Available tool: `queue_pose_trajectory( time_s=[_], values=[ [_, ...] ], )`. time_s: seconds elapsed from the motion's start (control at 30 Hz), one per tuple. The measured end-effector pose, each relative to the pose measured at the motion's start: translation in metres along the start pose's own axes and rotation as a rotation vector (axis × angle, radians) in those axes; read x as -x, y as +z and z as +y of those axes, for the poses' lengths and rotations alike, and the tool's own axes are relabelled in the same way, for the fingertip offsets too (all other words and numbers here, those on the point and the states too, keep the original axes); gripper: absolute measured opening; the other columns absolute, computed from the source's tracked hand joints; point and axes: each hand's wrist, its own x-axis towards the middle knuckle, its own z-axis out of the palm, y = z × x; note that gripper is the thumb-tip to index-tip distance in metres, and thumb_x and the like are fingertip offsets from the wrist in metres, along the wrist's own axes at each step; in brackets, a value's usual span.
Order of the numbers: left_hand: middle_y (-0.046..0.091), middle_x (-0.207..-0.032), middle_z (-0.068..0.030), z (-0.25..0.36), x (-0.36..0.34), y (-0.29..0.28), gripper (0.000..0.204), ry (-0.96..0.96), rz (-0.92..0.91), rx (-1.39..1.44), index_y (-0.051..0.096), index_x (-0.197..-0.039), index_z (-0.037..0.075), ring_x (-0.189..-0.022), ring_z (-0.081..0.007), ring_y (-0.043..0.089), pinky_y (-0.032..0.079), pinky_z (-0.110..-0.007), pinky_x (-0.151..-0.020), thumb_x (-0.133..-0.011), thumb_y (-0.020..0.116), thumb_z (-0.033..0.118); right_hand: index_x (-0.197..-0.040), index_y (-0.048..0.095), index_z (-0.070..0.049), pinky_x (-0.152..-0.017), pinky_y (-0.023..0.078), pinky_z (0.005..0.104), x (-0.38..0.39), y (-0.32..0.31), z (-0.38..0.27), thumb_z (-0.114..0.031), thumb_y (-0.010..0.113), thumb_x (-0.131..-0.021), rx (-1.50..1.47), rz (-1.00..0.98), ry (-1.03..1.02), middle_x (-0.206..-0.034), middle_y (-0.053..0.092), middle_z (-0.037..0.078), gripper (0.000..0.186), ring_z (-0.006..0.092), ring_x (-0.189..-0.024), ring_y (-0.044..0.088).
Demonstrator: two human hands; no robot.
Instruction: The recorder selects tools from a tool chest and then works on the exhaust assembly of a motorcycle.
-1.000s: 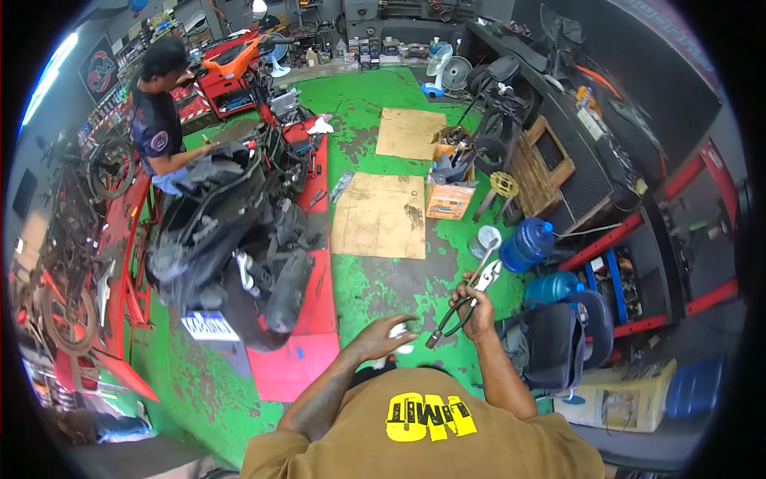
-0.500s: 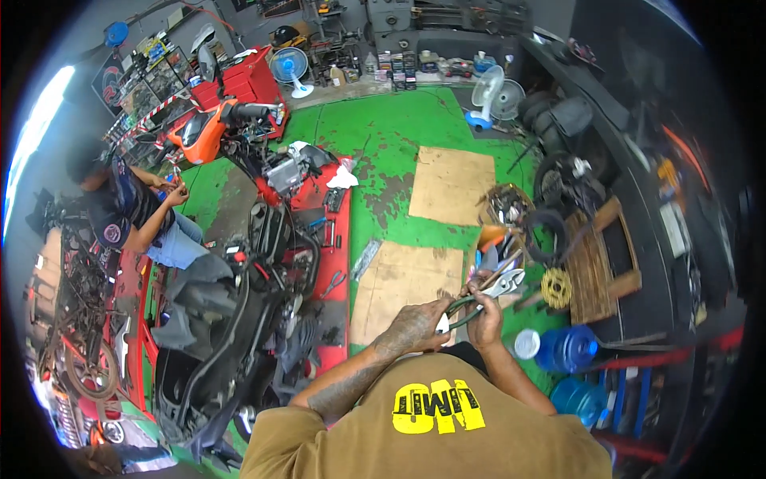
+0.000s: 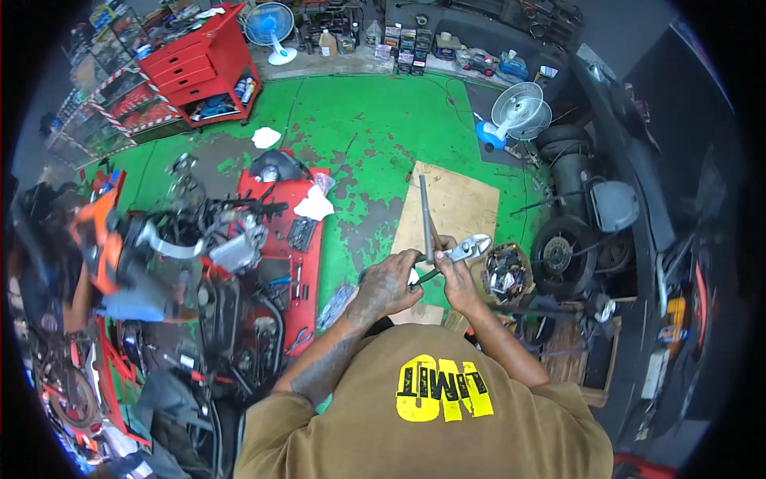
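My hands are together in front of my brown shirt. My right hand (image 3: 455,283) is closed round silver-headed slip-joint pliers (image 3: 469,247) and a long metal rod (image 3: 425,211), which points away from me over a cardboard sheet (image 3: 463,203). My left hand (image 3: 385,286), palm down, has its fingers curled at the dark handles of the pliers, beside a small white object (image 3: 413,279) that is mostly hidden. I cannot tell exactly what that white object is. A carton of metal parts (image 3: 504,271) sits on the floor just right of my right hand.
A co-worker in jeans (image 3: 132,303), blurred, is among motorcycle parts and an orange panel (image 3: 96,231) at left. A red lift (image 3: 307,263) bears tools. A red tool cabinet (image 3: 179,72) and white fans (image 3: 515,112) stand farther back. Tyres (image 3: 562,251) line the right side.
My left hand, apart from the right a second ago, has moved right and up to the pliers. Both hands are higher, the rod points more upright, and the view has shifted.
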Motion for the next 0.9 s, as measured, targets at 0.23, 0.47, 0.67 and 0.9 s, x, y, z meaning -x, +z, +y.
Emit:
queue_pose_trajectory(
  time_s=[0.23,0.47,0.67,0.9],
  values=[
    [0.063,-0.106,-0.0245,-0.116,-0.209,0.014,0.058,-0.066,-0.726,0.323,0.042,-0.134,0.011,-0.099,-0.0400,0.062,0.048,-0.047,-0.086,-0.080,0.060,0.022,-0.122,0.049,-0.002,-0.065,0.039,0.0265,-0.144,-0.095,0.047,-0.035,0.060,-0.096,0.241,0.079,0.364,-0.081,0.048,0.000,0.043,0.0102,-0.070,0.042],
    [0.064,-0.113,-0.0238,-0.282,-0.324,0.134,0.064,-0.392,-0.719,0.293,0.044,-0.133,0.004,-0.105,-0.0408,0.062,0.049,-0.047,-0.091,-0.085,0.061,0.044,-0.111,0.057,-0.006,-0.053,0.032,0.0242,-0.237,-0.207,0.230,-0.054,0.052,-0.095,0.307,0.268,0.795,-0.075,0.047,-0.002,0.051,0.0067,-0.060,0.038],
    [0.062,-0.113,-0.0304,-0.370,-0.437,0.219,0.070,-0.856,-0.495,0.126,0.047,-0.126,-0.003,-0.108,-0.0451,0.060,0.047,-0.050,-0.092,-0.086,0.059,0.053,-0.108,0.059,0.001,-0.081,0.047,0.0439,-0.331,-0.277,0.375,-0.050,0.050,-0.097,0.441,0.195,1.059,-0.093,0.063,0.026,0.053,0.0397,-0.093,0.063],
    [0.065,-0.106,-0.0291,-0.517,-0.624,0.374,0.062,-0.933,-0.628,0.000,0.043,-0.126,0.000,-0.100,-0.0457,0.063,0.050,-0.053,-0.087,-0.085,0.059,0.043,-0.118,0.055,-0.003,-0.085,0.048,0.0443,-0.202,-0.371,0.472,-0.037,0.046,-0.100,0.843,-0.044,0.696,-0.097,0.062,0.017,0.040,0.0264,-0.087,0.061]
  ],
)
